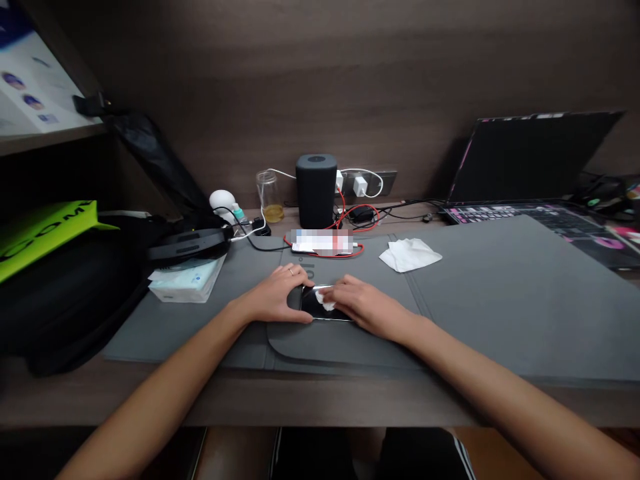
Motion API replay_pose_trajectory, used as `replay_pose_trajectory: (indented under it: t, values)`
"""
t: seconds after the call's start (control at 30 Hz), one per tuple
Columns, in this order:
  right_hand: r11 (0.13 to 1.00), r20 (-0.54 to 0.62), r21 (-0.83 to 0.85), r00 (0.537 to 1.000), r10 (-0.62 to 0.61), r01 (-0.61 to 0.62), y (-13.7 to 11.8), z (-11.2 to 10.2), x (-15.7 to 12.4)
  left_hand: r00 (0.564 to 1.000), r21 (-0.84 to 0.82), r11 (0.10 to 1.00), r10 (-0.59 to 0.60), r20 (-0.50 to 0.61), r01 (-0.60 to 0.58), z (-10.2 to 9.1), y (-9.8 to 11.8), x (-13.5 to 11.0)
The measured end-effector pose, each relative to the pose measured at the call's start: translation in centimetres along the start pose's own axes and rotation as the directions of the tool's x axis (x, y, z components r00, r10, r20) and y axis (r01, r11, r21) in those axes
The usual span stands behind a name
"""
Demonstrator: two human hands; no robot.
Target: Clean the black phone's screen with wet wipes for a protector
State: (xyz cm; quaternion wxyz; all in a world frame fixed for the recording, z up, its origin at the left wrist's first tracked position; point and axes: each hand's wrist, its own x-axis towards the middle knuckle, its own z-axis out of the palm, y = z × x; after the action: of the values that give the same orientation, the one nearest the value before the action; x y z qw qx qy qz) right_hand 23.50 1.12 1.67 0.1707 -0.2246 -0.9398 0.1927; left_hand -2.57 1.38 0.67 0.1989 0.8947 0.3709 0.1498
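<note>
A dark-screened smartphone point(311, 305) lies flat on the grey desk mat, its long side running left to right. My left hand point(277, 293), with a ring on one finger, grips the phone's left end, thumb on the near edge and fingers on the far edge. Over the screen, my right hand point(367, 305) presses a small crumpled white tissue point(326, 304) under its fingertips. That hand covers the phone's right end. Beyond it, to the right, an unfolded white tissue point(411, 255) rests on the mat.
Behind the phone, another phone point(323, 243) with a blurred screen is plugged into a red cable. A black speaker point(317, 193) and a glass jar point(271, 200) stand by the wall. Left is a tissue pack point(187, 283); right, an open laptop point(530, 160).
</note>
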Motion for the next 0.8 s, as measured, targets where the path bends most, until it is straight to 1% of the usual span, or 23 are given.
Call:
replay_pose_trajectory:
  t: [0.07,0.13,0.2,0.27,0.33,0.47,0.6,0.73,0.8]
  values:
    - [0.999,0.015,-0.039,1.000,-0.022,0.022,-0.3,0.2,1.2,1.000,0.000,1.000,0.001,-0.009,-0.001,0.0,0.0,0.0]
    - [0.997,0.011,-0.079,1.000,-0.011,0.012,-0.5,0.6,2.4,1.000,-0.004,1.000,0.001,-0.013,-0.001,0.0,0.1,0.0]
    - [0.996,0.009,-0.092,1.000,-0.010,0.011,-0.8,1.0,3.2,1.000,-0.009,1.000,0.002,-0.007,-0.002,0.0,0.1,0.0]
    - [0.995,0.021,-0.095,0.999,-0.033,0.035,-0.9,1.3,3.7,1.000,-0.010,1.000,-0.001,-0.001,0.001,0.0,0.1,0.1]
    - [0.991,0.030,-0.127,0.999,-0.038,0.042,-0.8,1.5,4.0,1.000,-0.010,1.000,-0.008,0.001,0.008,0.0,0.1,0.1]
    - [0.974,0.009,-0.225,1.000,0.003,-0.001,-0.8,1.9,4.2,1.000,-0.025,0.999,-0.021,-0.001,0.021,0.0,0.0,0.1]
    - [0.984,0.006,-0.174,1.000,-0.025,0.025,-1.2,2.5,4.3,1.000,-0.033,0.999,-0.017,0.001,0.017,0.0,0.0,0.1]
    - [0.977,-0.022,-0.203,0.998,0.064,-0.067,-1.4,2.8,5.0,1.000,-0.024,0.999,-0.030,-0.009,0.030,0.1,0.0,0.1]
    - [0.974,-0.030,-0.216,0.997,0.066,-0.071,-1.5,2.8,5.1,0.999,-0.026,0.999,-0.031,-0.007,0.031,0.1,0.0,0.1]
